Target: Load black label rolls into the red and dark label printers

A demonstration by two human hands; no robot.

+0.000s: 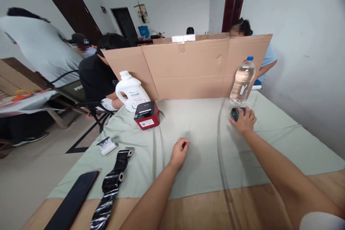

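Observation:
My right hand (244,120) reaches to the far right of the table and closes over a small dark object (235,113) lying on the pale green cloth (205,133), just in front of a clear water bottle (242,81) with a blue cap. My left hand (179,151) rests on the cloth near the middle, fingers curled loosely, holding nothing. A red and black label printer (147,115) sits to the left of that hand, with a white jug (132,91) behind it.
A cardboard screen (188,66) stands across the back of the table. A black ribbon roll (113,183), a small label roll (107,146) and a flat black slab (72,199) lie at the front left. Several people sit beyond the screen and at left.

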